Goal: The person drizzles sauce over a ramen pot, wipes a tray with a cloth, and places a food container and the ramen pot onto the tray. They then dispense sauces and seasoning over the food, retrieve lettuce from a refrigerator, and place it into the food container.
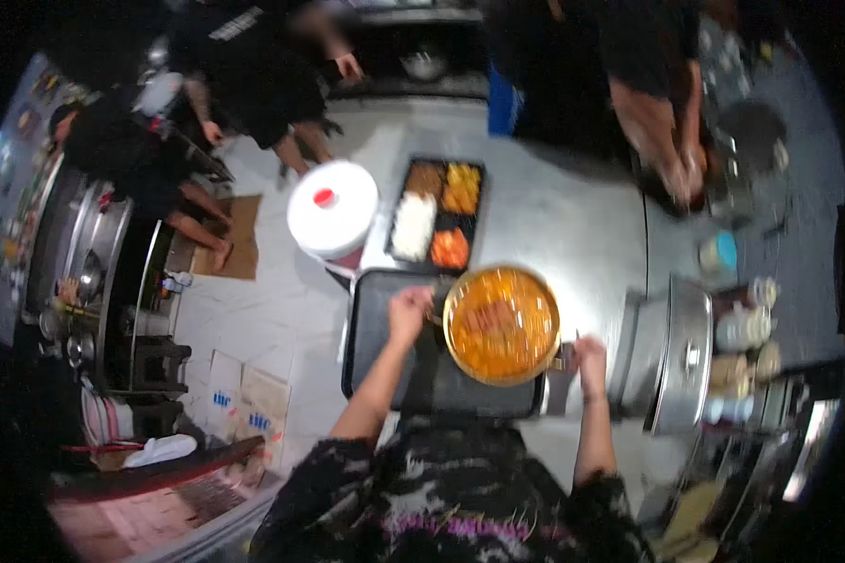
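Note:
A brass-coloured two-handled pot (453, 355) full of orange-red stew, with a reddish-brown piece in the middle, is over the right part of a black tray (371, 380). My left hand (409, 314) is closed on the pot's left handle. On the other side, my right hand (589, 359) grips the right handle. Whether the pot's base touches the tray cannot be seen. Just beyond the pot lies a black compartment tray (429, 266) holding white rice (414, 226), orange-red food (451, 248), yellow pieces (462, 188) and something brown.
A white round container (333, 211) with a red knob stands left of the food tray. On the right are a steel lidded box (683, 357) and several bottles (744, 328). Co-workers in dark clothes stand beyond the steel table (573, 206) and at left. Flattened cardboard (244, 399) lies on the floor.

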Demonstrator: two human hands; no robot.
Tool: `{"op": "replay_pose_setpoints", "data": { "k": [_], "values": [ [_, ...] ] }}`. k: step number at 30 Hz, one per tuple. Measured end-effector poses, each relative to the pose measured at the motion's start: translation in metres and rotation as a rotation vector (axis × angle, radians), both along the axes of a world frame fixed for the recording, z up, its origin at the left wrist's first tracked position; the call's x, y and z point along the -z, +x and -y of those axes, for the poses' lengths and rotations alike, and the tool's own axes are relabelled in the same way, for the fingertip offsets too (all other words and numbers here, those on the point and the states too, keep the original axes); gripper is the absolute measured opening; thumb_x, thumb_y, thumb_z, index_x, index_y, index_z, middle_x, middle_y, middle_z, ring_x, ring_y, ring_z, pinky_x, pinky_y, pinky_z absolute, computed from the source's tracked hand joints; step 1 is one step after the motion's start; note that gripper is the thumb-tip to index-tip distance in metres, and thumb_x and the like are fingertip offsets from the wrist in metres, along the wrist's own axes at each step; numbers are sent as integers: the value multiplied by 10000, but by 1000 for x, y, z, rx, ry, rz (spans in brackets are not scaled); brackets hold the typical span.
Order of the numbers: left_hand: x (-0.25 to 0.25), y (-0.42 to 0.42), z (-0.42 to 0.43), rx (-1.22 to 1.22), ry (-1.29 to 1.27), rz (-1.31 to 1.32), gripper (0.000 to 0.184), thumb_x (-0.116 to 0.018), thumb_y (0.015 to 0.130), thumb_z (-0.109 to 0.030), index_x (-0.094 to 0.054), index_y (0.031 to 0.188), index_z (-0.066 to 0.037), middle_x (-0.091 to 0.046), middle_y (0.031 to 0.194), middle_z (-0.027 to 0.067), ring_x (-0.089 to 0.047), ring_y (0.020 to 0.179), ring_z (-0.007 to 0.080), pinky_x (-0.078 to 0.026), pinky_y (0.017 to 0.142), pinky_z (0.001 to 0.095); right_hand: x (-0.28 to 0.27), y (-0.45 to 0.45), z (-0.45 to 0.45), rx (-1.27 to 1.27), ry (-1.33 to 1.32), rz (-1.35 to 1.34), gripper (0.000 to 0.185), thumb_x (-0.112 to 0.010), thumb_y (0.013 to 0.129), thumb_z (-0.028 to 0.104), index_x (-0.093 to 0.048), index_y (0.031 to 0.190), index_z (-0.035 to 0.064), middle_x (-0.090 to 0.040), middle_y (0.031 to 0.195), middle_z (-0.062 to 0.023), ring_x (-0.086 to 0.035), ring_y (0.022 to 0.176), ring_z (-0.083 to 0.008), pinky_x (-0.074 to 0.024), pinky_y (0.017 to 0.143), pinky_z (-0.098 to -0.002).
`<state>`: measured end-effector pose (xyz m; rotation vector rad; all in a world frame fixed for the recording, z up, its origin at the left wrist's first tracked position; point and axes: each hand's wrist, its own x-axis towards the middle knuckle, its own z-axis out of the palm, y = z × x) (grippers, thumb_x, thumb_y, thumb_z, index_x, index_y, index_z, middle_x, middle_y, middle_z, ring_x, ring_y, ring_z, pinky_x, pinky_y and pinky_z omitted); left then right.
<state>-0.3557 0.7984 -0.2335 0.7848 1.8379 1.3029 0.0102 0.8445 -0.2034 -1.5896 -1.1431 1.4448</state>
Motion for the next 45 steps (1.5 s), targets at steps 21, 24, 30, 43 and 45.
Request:
{"op": "replay_pose_setpoints", "data": {
  "k": [21,24,30,43,45],
  "values": [
    [5,64,-33,108,45,70,188,-642,818,-207,-674,876,-31,-638,653,35,-575,580,91,-463,566,258,40,79,21,220,-22,59,74,-510,823,81,-541,774,36,-470,523,-32,-448,369,-125,-332,333,-246],
    [-5,64,-34,84,53,-12,169,-643,812,-204,-684,825,-40,-638,644,49,-569,578,105,-456,556,277,24,75,24,97,77,145,96,-519,822,93,-544,753,32,-454,519,-6,-409,391,-99,-349,358,-251],
    [0,71,-30,6,7,-38,173,-665,803,-168,-665,890,-19,-642,734,38,-576,656,95,-467,618,244,17,67,29,163,246,326,162,-590,827,57,-510,966,37,-515,798,-24,-451,599,-105,-377,527,-247],
    [-26,-22,-12,-234,-17,-177,207,-669,783,-177,-653,928,-31,-628,717,43,-575,656,108,-454,621,246,-71,-14,-46,14,757,433,186,-566,801,32,-534,983,14,-511,912,-60,-478,755,-153,-405,645,-257],
    [-38,-55,-23,-220,-73,-328,273,-672,765,-200,-641,973,-27,-648,795,76,-599,671,144,-467,638,272,-80,-50,-74,-94,723,305,192,-566,803,39,-545,992,12,-527,936,-76,-531,837,-166,-443,694,-266]
  ]
}}
